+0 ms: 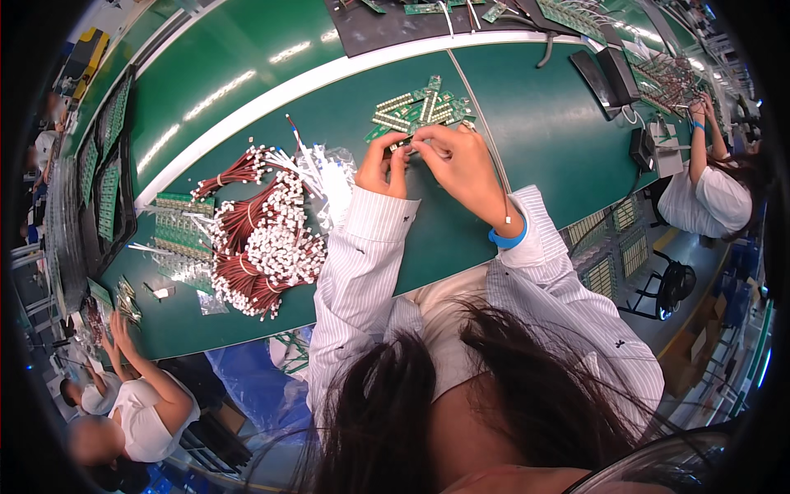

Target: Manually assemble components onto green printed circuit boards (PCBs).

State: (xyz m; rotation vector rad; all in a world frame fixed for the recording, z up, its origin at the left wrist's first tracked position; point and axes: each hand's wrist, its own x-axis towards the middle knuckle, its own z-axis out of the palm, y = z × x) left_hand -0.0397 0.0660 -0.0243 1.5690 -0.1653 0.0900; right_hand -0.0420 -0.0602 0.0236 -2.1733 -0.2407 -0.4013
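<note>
at upper centre, the left hand [383, 167] and right hand [461, 169] pinch a small piece [402, 145] i can't identify. circuit boards [428, 105] lie just beyond, probably for easy reach.

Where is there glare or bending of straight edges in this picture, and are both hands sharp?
All in the head view: bright streaks glare on the far green surface; the white strip bows with fisheye distortion; left hand and right hand look fairly sharp, detail between them unclear.
</note>
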